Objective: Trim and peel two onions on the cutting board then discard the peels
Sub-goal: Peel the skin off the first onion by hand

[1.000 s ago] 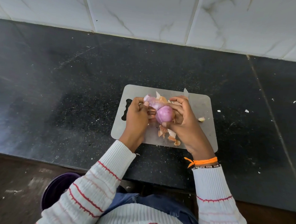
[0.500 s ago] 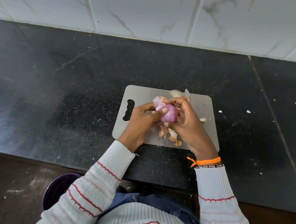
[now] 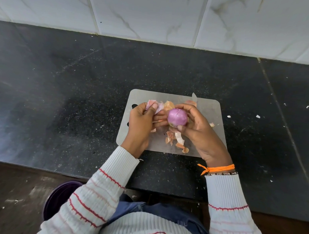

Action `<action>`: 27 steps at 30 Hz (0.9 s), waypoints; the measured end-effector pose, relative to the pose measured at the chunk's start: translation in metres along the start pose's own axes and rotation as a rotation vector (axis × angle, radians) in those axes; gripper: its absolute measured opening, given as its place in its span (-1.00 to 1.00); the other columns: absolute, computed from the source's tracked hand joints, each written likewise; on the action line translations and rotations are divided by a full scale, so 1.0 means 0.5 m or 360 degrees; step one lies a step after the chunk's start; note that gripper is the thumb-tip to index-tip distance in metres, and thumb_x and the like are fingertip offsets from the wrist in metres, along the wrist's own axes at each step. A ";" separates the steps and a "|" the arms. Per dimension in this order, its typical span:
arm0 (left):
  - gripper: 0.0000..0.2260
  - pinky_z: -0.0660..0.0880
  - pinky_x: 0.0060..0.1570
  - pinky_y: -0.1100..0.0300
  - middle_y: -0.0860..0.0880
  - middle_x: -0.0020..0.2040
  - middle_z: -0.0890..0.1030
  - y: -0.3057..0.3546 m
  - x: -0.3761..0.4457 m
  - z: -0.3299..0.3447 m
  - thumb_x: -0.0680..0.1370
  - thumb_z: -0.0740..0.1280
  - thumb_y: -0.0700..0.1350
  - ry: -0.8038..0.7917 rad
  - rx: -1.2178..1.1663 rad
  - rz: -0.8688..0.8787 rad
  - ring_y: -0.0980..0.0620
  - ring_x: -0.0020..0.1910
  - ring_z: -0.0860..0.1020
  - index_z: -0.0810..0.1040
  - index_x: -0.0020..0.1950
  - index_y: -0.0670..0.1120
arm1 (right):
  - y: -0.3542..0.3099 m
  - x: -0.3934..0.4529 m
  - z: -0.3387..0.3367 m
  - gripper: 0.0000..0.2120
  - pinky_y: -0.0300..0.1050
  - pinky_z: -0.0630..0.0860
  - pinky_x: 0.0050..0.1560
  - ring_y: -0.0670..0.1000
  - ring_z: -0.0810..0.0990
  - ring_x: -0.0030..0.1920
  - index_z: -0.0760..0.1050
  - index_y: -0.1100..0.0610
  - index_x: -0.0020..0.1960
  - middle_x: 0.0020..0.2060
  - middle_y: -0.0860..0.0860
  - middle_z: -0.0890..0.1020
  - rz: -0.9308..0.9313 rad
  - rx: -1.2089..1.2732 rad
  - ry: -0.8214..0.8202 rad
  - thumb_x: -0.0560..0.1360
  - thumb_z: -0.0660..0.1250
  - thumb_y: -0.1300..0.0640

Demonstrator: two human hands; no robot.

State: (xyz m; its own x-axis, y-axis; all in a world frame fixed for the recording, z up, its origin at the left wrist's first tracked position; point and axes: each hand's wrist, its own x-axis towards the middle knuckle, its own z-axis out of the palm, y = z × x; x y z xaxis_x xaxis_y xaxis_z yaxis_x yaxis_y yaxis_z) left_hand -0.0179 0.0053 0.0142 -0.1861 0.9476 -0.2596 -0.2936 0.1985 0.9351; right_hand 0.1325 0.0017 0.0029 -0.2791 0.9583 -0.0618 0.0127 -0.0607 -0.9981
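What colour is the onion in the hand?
Purple-pink, smooth and shiny: the onion in the right hand, head view.

Cutting board [image 3: 210,108] on black counter [image 3: 81,96]

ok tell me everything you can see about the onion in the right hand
The onion is small, round and purple-pink, with a smooth, glossy surface and faint lengthwise lines; it looks mostly peeled. A paler patch shows at its lower left. The right hand cups it above the cutting board, fingers curled over the top and thumb pressing from below. The left hand, fingertips close beside the onion, pinches a pale pink strip of peel. Dry peels lie on the board beneath.
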 end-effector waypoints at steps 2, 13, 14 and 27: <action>-0.86 0.61 -0.33 0.23 -0.14 -0.25 0.61 0.006 -0.003 0.003 0.60 0.19 -0.22 -0.0013 -0.0045 -0.0032 0.06 -0.36 0.63 0.50 -0.04 -0.25 | 0.002 0.001 0.002 -0.56 0.01 0.52 0.18 -0.02 0.58 0.12 0.48 0.00 0.14 0.07 -0.08 0.57 0.0014 0.0054 0.0037 0.41 0.36 0.45; -0.90 0.60 -0.02 -0.04 -0.10 -0.09 0.68 0.000 0.003 -0.002 0.46 0.43 -0.10 -0.0280 0.0567 -0.0052 -0.07 -0.09 0.65 0.63 -0.07 -0.09 | -0.005 0.004 0.006 -0.53 -0.08 0.58 0.09 -0.11 0.57 0.13 0.52 -0.04 0.14 0.13 -0.13 0.56 -0.0028 -0.0241 0.0161 0.38 0.42 0.41; -0.92 0.60 -0.03 -0.09 -0.10 -0.12 0.68 0.001 0.006 -0.004 0.42 0.45 -0.09 -0.0257 0.0676 0.0004 -0.09 -0.10 0.66 0.65 -0.14 -0.06 | -0.006 0.004 0.004 -0.54 -0.09 0.59 0.07 -0.11 0.58 0.11 0.52 -0.01 0.14 0.12 -0.12 0.57 -0.0034 -0.0276 0.0168 0.36 0.43 0.41; -0.79 0.25 -0.51 0.32 -0.21 -0.48 0.47 -0.001 0.005 -0.007 0.34 0.45 -0.20 -0.0185 0.1231 0.0498 0.13 -0.50 0.29 0.54 -0.38 -0.33 | -0.012 0.000 0.001 -0.51 -0.24 0.55 0.06 -0.14 0.57 0.12 0.51 0.05 0.16 0.12 -0.09 0.58 -0.0090 -0.0520 0.0073 0.33 0.44 0.44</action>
State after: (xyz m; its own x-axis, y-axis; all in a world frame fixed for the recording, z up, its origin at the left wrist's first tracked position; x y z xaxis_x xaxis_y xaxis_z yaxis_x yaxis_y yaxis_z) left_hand -0.0215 0.0066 0.0124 -0.0419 0.9988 0.0260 0.4883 -0.0022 0.8727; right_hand 0.1320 0.0018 0.0088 -0.2448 0.9696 0.0012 0.3075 0.0788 -0.9483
